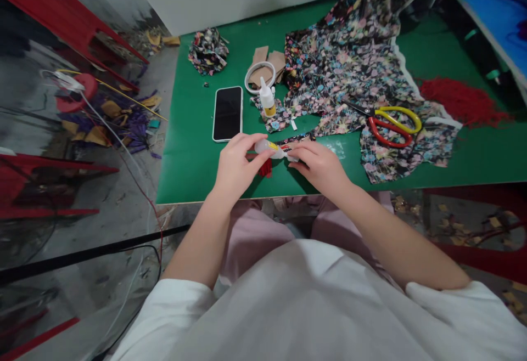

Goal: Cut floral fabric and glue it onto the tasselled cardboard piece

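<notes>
My left hand (236, 164) is closed around a small white glue bottle (267, 146) with a yellow label, tipped sideways with its nozzle to the right. At the nozzle end, my right hand (321, 164) pinches a small white piece (292, 158) that looks like the bottle's cap. Under the hands, near the table's front edge, lies a red tassel (265, 169). A folded strip of dark floral cloth (303, 137) is just behind my fingers, partly hidden. Another glue bottle (267, 101) stands upright farther back.
A phone (228, 114) lies left on the green table (185, 152). Behind the upright bottle are a white tape ring (247, 82) and brown card pieces (278, 63). Floral fabric (346, 59) spreads right, with red-and-yellow-handled scissors (391, 125) on it, beside red threads (461, 102).
</notes>
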{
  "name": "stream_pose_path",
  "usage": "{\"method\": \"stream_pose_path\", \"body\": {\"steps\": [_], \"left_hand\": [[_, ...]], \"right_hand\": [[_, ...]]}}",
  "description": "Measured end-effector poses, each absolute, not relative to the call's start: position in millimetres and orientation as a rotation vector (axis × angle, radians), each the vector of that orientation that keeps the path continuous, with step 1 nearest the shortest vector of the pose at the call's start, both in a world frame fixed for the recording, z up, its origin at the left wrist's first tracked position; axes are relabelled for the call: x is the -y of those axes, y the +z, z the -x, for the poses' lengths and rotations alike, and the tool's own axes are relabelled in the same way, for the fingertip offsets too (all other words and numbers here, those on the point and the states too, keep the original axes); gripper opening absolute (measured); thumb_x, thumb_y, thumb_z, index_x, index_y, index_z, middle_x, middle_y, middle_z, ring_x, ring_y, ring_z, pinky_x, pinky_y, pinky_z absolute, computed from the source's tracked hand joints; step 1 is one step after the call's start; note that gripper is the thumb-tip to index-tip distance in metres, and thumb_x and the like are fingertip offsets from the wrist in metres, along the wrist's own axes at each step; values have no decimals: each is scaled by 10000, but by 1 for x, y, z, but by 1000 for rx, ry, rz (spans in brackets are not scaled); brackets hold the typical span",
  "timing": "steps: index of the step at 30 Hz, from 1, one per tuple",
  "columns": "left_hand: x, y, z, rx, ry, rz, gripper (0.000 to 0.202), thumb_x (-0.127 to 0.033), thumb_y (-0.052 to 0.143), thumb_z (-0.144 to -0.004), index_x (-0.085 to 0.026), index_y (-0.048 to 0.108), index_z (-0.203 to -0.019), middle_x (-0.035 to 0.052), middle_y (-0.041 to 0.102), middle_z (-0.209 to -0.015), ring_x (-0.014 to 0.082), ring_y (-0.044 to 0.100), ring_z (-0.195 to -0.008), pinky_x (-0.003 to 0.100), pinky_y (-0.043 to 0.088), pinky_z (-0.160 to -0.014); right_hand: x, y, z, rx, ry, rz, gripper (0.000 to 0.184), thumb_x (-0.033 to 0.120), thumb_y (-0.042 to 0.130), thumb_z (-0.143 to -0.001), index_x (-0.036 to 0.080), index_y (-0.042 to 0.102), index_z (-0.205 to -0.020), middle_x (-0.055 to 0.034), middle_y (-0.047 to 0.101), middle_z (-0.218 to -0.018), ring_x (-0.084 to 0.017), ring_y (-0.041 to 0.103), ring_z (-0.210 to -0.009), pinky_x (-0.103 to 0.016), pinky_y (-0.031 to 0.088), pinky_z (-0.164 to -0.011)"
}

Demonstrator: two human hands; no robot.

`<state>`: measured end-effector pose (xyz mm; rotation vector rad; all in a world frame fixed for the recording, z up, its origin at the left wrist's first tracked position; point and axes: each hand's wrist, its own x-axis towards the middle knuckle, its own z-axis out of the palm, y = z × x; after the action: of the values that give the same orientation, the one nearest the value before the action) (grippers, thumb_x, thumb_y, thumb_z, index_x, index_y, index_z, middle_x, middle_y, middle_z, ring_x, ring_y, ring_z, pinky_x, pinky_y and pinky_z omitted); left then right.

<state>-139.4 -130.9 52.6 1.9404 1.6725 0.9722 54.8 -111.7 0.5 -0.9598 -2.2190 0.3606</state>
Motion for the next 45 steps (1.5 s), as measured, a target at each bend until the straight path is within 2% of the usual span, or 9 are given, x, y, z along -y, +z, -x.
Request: {"method": "stream_pose_path", "body": {"steps": [4, 9, 16, 20, 25, 31, 36, 42, 45], "left_hand": [[127, 53, 139, -1702, 867, -2086, 309, -331, 625, -777, -188, 645, -1051, 19, 568, -867, 117, 562, -765, 245, 521, -690], [123, 53, 140, -1697, 786, -2186, 331, -324, 621, -786, -181, 639, -1084, 29, 560, -869, 131, 561, -795, 273, 517, -733], [121, 61, 133, -1643, 759, -2217, 340, -313, 619, -787, -193, 627, -1105, 15, 545, -862, 119, 550, -795, 252, 527, -709], [121, 68, 129, -1658, 864, -2193, 363, -327, 613, -791, -194, 613, -1129, 15, 543, -877, 119, 546, -804, 245, 534, -694], [121, 64, 128, -1638, 760, -2229, 350, -324, 602, -799, -183, 619, -1120, 18, 534, -868, 116, 543, -786, 251, 529, -709], [120, 62, 123, -1705, 820, -2238, 373, -345, 567, -823, -181, 594, -1157, 18, 515, -868, 119, 527, -798, 245, 513, -717], [116, 58, 120, -1718, 695, -2296, 360, -346, 549, -835, -207, 591, -1164, 14, 507, -849, 125, 515, -798, 242, 488, -718], [113, 57, 119, -1759, 618, -2316, 363, -348, 558, -828, -188, 601, -1151, 17, 502, -843, 115, 510, -739, 244, 477, -699], [112, 58, 119, -1753, 643, -2281, 353, -340, 569, -821, -199, 607, -1142, 12, 502, -839, 112, 516, -742, 240, 478, -694]], "right_hand": [[112, 5, -58, 2167, 412, 983, 144, 146, 573, -792, 165, 630, -923, -86, 654, -986, -199, 597, -922, -328, 500, -795], [114, 15, -68, 2092, 450, 1040, 194, 171, 541, -822, 183, 634, -992, -74, 653, -959, -180, 596, -917, -313, 489, -815], [112, 4, -70, 2127, 376, 1048, 166, 183, 563, -809, 174, 646, -952, -80, 661, -940, -198, 600, -897, -323, 492, -784], [112, -1, -69, 2126, 350, 1042, 132, 177, 564, -807, 166, 646, -909, -83, 665, -936, -195, 605, -875, -316, 494, -768], [114, -1, -69, 2124, 363, 1061, 122, 183, 555, -814, 163, 638, -901, -86, 662, -939, -196, 601, -875, -320, 492, -765], [114, -3, -70, 2131, 401, 1077, 113, 182, 553, -813, 167, 633, -891, -90, 660, -948, -201, 598, -878, -331, 488, -770], [115, 0, -70, 2126, 420, 1091, 128, 180, 558, -809, 157, 636, -908, -91, 658, -945, -202, 596, -885, -328, 488, -784], [117, 9, -73, 2045, 433, 1108, 199, 185, 536, -825, 190, 634, -998, -73, 649, -954, -185, 590, -916, -319, 478, -816], [117, 7, -75, 2064, 434, 1122, 170, 195, 539, -822, 182, 643, -956, -79, 650, -939, -193, 590, -898, -329, 478, -801]]}}
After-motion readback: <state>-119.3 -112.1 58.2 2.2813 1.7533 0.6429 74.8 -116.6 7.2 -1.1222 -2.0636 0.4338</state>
